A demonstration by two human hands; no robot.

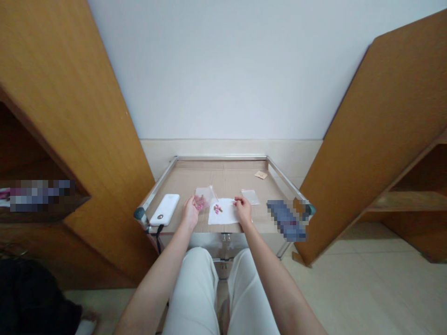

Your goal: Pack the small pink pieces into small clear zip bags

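My left hand (190, 212) grips a small clear plastic bag (204, 197) with pink bits inside, lifted just above the tabletop. My right hand (242, 208) rests at the right edge of a white sheet (225, 213), fingers pinched together near the paper; what they pinch is too small to see. A few small pink pieces (218, 209) lie on the sheet between the two hands.
The low metal-framed table (223, 158) also carries a white power bank (165, 209) at left, another empty clear bag (250, 196), a small tan tag (260, 175) and a blurred object (287, 219) at right. Wooden cabinets flank both sides.
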